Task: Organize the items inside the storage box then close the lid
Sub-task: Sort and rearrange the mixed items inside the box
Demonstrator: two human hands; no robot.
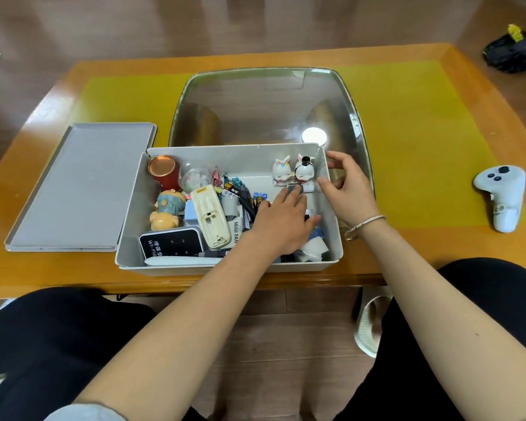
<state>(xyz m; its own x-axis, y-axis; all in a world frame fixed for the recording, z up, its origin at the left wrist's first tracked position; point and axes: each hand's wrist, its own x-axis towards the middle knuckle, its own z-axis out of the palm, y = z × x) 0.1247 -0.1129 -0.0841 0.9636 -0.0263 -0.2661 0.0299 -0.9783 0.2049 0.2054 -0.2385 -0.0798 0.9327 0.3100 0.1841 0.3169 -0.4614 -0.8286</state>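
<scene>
I am looking down over both bare forearms as they are reaching forward from my lap into the storage box (128, 226), which is sitting open at the near edge of the wooden table (407, 247). Its grey lid (79, 186) is lying flat on the table just to the left of the box, touching its side. My left hand (281, 224) is stretching palm-down across the right half of the box, fingers long and nearly straight, the fingertips resting on a small grey and white cylindrical item (301, 189) lying at the feet of the two white rabbit figurines (293, 170) in the far right corner; I cannot tell whether the fingers are pinching it or only touching it. My right hand (346, 189), with bracelets at the wrist, is hovering at the right wall of the box, fingers loosely spread and slightly bent, gripping nothing I can see. The left half of the box is holding a red can (164, 173), a pig figurine (166, 212), a cream remote with its battery bay exposed (210, 220), a black Wi-Fi device (172, 244) and a tangle of pens and clips (234, 189). A white controller (503, 197) is lying well apart on the right of the table.
</scene>
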